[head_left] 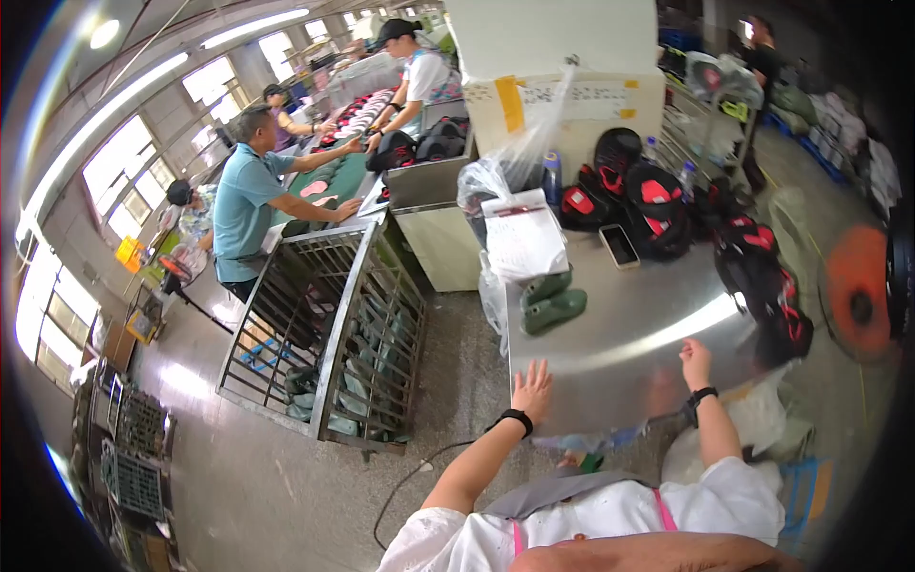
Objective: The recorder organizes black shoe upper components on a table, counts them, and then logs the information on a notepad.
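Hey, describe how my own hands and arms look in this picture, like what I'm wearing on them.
Your left hand and right hand are gloveless. A black band circles the left wrist, another the right. Your white sleeves are short.

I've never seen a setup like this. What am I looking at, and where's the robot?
There's no robot: these are a person's bare hands, seen from a wide, edge-bending camera on their own head, looking down. The left hand lies spread on a shiny silver metal table. The right hand is loosely curled at the table's right side; I see nothing held in either. On the table are smooth dark green foot-shaped forms, white paper sheets, a dark-framed rectangular phone and black-and-red shoe-like pieces.
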A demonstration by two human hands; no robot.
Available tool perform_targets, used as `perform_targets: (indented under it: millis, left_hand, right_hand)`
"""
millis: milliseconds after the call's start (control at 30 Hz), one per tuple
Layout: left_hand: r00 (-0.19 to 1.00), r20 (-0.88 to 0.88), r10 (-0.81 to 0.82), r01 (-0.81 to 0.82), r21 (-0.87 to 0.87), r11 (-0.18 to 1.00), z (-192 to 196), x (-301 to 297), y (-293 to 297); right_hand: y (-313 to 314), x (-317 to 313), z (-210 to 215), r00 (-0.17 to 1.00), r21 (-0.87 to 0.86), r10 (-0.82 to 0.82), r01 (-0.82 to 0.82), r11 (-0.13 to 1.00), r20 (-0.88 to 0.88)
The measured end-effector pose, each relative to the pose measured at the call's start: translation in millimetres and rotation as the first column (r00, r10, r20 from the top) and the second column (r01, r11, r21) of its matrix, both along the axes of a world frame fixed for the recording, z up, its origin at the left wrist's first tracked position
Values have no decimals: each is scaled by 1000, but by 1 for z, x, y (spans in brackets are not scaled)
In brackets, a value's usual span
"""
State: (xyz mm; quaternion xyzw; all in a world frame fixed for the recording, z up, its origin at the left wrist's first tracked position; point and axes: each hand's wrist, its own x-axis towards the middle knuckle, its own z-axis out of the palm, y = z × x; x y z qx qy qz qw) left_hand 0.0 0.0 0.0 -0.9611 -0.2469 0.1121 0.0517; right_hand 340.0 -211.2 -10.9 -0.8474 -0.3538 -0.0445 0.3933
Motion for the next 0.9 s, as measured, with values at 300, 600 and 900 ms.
perform_targets:
  millis: [300,600,900]
  left_hand:
    - [971,182,-157,128,160,979,-70,-84,-94]
    - [958,33,-283,270,212,939,-82,-54,-70]
    - [797,61,-601,523,429,737,-63,-29,-68]
  right_hand:
    - [-391,-274,-81,916,-592,-401,342,730,35]
    - [-684,-626,-160,63,-925,-935,136,354,-348]
    - [-539,-692,-98,1,-681,-819,555,478,-573]
